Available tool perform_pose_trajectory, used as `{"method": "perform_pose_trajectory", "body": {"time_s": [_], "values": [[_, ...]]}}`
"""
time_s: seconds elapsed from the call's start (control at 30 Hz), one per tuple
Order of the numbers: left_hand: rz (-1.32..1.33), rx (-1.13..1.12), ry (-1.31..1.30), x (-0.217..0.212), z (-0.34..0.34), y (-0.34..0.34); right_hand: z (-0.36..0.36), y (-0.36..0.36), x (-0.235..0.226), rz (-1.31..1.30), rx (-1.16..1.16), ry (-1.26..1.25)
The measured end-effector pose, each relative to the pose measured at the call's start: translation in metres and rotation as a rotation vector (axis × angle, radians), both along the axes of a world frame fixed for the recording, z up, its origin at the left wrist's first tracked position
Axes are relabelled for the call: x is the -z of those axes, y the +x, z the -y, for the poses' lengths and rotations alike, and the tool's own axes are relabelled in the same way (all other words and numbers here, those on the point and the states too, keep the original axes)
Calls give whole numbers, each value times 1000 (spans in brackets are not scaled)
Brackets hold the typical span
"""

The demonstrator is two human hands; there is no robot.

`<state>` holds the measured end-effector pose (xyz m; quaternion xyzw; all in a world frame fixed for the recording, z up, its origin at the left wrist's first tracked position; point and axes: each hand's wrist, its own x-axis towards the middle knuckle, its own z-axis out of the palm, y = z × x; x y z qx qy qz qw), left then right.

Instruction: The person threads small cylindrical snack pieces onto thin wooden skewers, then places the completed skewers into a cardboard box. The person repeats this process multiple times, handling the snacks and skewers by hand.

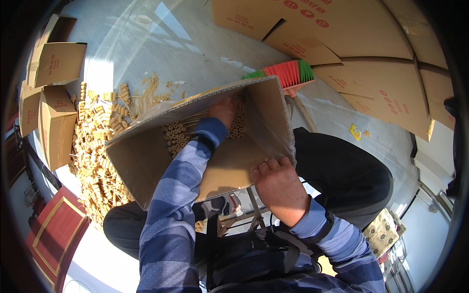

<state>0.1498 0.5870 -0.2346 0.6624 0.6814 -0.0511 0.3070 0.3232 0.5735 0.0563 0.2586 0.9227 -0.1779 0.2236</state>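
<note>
An open cardboard box (222,183) rests tilted across my lap, its mouth toward me. Deep inside it, tan ring-ended pieces on thin sticks (177,136) lie bundled, with more rings by the right inner wall. My left hand (223,111) reaches into the box, over the sticks; its fingers are mostly hidden, so what it holds cannot be made out. My right hand (281,188) is closed over the near right rim of the box, with the fingertips bent inside.
To the left, a large heap of tan pieces on sticks (100,156) spreads over the floor. Cardboard boxes (57,127) stand beyond it, and more stacked cartons (361,39) fill the upper right. A red and green broom (288,75) lies behind the box. A dark red panel (53,239) is lower left.
</note>
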Motion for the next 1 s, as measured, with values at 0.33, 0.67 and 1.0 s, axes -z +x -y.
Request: {"method": "perform_pose_trajectory", "body": {"time_s": [0.33,0.67,1.0], "values": [[97,-97,365,17,4,-13,3,0,5,1,-8,3],[210,35,109,-31,23,-23,2,-2,10,-3,11,-10],[155,103,44,-3,23,-24,4,-6,15,24,0,-20]]}}
